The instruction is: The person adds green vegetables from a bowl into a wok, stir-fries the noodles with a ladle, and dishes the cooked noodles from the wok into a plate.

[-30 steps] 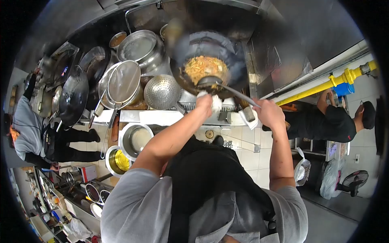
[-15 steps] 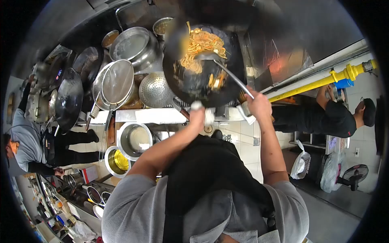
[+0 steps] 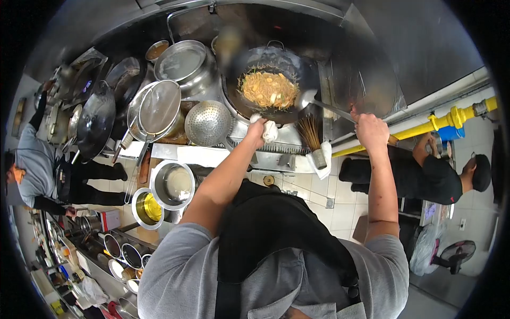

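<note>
A dark wok [image 3: 254, 109] sits on the burner with a mound of noodles [image 3: 268, 89] in it. At its near rim, my left hand [image 3: 257, 134] is closed round a folded white cloth [image 3: 270, 132]; the rim or handle beneath is covered. My right hand [image 3: 370, 131] grips the handle of a metal ladle [image 3: 333, 110], out to the right of the wok. The ladle's bowl lies at the wok's right rim, beside the noodles. Close to the wok's left side is a perforated strainer [image 3: 207, 123].
A bamboo brush [image 3: 312, 139] stands right of the wok. Left are a mesh strainer [image 3: 159, 108], a lidded pot [image 3: 183, 61] and a black wok [image 3: 95, 122]. Pots, one with yellow oil [image 3: 153, 207], stand nearer me. One person [image 3: 40, 165] works left, another [image 3: 425, 170] right.
The wok has come down level, and the noodles have gathered into one mound. My right hand has drawn the ladle rightward, away from the middle of the wok.
</note>
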A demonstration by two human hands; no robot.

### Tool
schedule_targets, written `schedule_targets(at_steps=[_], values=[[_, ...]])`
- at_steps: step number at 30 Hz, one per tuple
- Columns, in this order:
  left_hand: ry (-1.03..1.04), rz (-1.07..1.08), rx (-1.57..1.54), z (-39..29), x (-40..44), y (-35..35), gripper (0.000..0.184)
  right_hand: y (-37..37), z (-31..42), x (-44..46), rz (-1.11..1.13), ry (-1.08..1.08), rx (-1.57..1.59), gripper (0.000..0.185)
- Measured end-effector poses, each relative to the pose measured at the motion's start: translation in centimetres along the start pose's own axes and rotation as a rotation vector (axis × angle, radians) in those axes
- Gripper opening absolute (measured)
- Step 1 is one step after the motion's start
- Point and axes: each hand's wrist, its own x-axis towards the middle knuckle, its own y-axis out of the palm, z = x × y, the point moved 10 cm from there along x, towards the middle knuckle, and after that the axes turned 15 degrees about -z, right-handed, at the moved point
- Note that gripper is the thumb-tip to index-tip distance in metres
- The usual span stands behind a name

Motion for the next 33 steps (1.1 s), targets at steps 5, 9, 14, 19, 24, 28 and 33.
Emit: schedule_targets(at_steps=[5,9,14,19,24,28,33], values=[[0.165,-0.061,-0.059,-2.1,-8.4,-3.3,0.024,8.7,2.1,2.5,0.029,-0.069,-0.002,0.026],[0.319,-0.143,-0.030,-1.6,-13.8,-9.1,0.021,11.6,2.9,1.9,0.029,0.056,0.365,0.034],[0.389,-0.300,-0.032,1.1,-18.8,-17.5,0.012,16.3,2.6,-0.3,0.006,0.279,0.671,0.043],[0.419,-0.389,-0.006,3.6,-22.7,-18.3,0.004,21.5,9.7,-1.0,0.103,0.187,0.817,0.043],[0.463,-0.417,-0.007,5.3,-24.0,-16.8,0.007,16.3,10.8,-1.9,-0.175,0.013,1.068,0.039],[0.476,-0.380,0.015,6.2,-26.0,-15.6,0.009,17.3,9.6,-1.1,-0.042,0.201,0.950,0.039],[0.478,-0.381,0.004,6.8,-25.7,-16.1,0.018,20.7,9.4,-2.5,0.130,0.229,1.029,0.036]])
